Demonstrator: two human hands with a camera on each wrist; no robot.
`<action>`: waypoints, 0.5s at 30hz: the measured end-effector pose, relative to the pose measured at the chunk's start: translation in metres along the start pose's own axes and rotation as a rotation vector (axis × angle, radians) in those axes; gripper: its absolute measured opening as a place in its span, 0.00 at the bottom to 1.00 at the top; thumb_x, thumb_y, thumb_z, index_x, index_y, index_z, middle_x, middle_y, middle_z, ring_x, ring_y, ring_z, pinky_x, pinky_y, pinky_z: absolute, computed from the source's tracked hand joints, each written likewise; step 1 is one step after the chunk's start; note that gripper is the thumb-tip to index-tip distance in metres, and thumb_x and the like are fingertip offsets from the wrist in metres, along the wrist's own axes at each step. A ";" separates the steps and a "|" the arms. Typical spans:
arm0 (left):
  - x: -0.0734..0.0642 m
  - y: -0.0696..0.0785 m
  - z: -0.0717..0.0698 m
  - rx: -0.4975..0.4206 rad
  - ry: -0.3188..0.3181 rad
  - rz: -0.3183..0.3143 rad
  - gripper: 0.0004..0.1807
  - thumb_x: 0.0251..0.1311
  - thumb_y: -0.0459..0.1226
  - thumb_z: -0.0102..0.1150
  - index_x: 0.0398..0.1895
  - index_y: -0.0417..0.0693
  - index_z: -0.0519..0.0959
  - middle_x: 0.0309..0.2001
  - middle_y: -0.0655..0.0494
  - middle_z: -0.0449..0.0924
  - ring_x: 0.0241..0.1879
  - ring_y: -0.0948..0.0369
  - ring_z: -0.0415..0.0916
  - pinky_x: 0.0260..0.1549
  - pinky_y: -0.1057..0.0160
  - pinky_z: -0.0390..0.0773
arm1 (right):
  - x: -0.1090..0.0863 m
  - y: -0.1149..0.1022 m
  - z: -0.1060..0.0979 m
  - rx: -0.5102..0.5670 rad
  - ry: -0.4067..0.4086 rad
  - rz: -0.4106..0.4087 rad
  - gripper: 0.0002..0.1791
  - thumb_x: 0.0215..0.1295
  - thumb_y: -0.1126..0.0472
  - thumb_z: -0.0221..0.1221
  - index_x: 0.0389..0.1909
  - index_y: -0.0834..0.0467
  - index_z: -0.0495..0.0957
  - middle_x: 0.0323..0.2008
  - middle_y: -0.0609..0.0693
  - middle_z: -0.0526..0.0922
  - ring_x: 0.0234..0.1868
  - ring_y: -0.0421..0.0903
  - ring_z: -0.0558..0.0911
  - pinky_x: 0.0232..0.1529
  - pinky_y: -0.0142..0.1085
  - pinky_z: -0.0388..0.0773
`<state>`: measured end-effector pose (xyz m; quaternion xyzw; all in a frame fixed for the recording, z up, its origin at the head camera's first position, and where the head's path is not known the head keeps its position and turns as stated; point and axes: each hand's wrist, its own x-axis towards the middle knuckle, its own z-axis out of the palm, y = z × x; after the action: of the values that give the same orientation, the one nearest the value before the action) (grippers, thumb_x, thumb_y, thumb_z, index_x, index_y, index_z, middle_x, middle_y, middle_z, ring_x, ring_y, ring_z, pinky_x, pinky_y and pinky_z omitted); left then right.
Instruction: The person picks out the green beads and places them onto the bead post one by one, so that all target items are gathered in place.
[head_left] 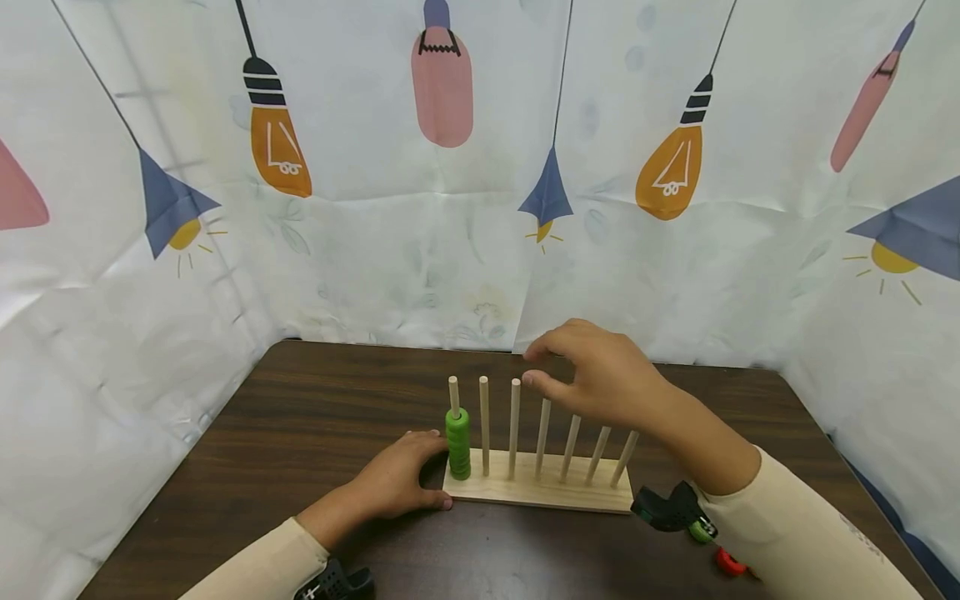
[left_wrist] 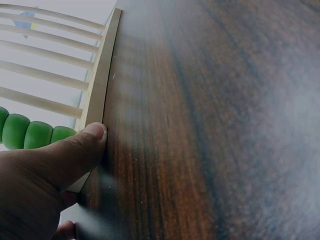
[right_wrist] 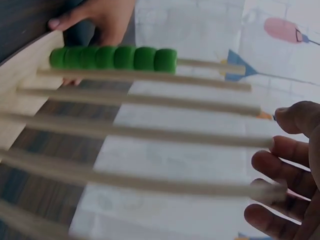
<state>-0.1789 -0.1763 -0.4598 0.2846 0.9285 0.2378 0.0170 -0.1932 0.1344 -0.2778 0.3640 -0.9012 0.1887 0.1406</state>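
A pale wooden peg stand (head_left: 540, 492) lies across the table, with several upright pegs along its base. Green beads (head_left: 458, 446) are stacked on its leftmost peg, whose top stays bare. My left hand (head_left: 397, 477) grips the left end of the base; in the left wrist view its thumb (left_wrist: 82, 147) lies along the front edge. Above the middle pegs hovers my right hand (head_left: 600, 375), fingers loosely bent, thumb and forefinger apart with nothing between them. In the right wrist view the right fingers (right_wrist: 280, 172) are beside the peg tops.
A green bead (head_left: 701, 532) and a red bead (head_left: 730, 561) lie on the table at the right, partly hidden by the right sleeve (head_left: 795, 533). Behind the dark wooden table (head_left: 337, 400) hangs a white printed sheet (head_left: 375, 258).
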 end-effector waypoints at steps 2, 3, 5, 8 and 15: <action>0.000 0.000 0.000 0.003 -0.001 -0.006 0.39 0.48 0.51 0.81 0.64 0.49 0.79 0.64 0.48 0.77 0.69 0.44 0.69 0.70 0.39 0.61 | -0.007 0.007 -0.004 -0.009 0.008 0.012 0.10 0.66 0.50 0.69 0.45 0.46 0.86 0.43 0.39 0.84 0.48 0.40 0.81 0.41 0.43 0.81; 0.000 0.000 0.000 0.005 -0.001 -0.009 0.39 0.48 0.51 0.81 0.64 0.49 0.79 0.64 0.48 0.77 0.69 0.44 0.69 0.70 0.39 0.61 | -0.010 0.010 -0.006 -0.013 0.009 0.021 0.09 0.66 0.50 0.69 0.45 0.46 0.86 0.43 0.39 0.84 0.48 0.41 0.81 0.41 0.44 0.81; 0.000 0.000 0.000 0.008 -0.001 -0.015 0.39 0.48 0.51 0.81 0.64 0.49 0.79 0.64 0.48 0.77 0.69 0.45 0.69 0.70 0.39 0.61 | -0.017 0.016 -0.009 -0.023 0.012 0.038 0.09 0.66 0.51 0.69 0.45 0.46 0.86 0.43 0.39 0.84 0.48 0.41 0.81 0.41 0.45 0.81; 0.000 0.000 0.000 0.005 -0.002 -0.020 0.39 0.48 0.50 0.81 0.64 0.48 0.79 0.64 0.47 0.78 0.69 0.44 0.69 0.70 0.39 0.61 | -0.027 0.024 -0.015 -0.028 0.009 0.076 0.09 0.67 0.50 0.69 0.45 0.46 0.86 0.43 0.40 0.84 0.47 0.41 0.81 0.41 0.45 0.81; 0.001 -0.001 0.000 0.003 -0.005 -0.012 0.39 0.48 0.51 0.81 0.64 0.47 0.78 0.64 0.47 0.77 0.69 0.44 0.69 0.70 0.38 0.60 | -0.049 0.040 -0.027 -0.037 0.030 0.120 0.08 0.70 0.52 0.66 0.46 0.47 0.85 0.44 0.39 0.84 0.45 0.42 0.81 0.41 0.44 0.79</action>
<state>-0.1804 -0.1765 -0.4601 0.2795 0.9306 0.2355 0.0204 -0.1850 0.2023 -0.2827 0.3039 -0.9225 0.1856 0.1492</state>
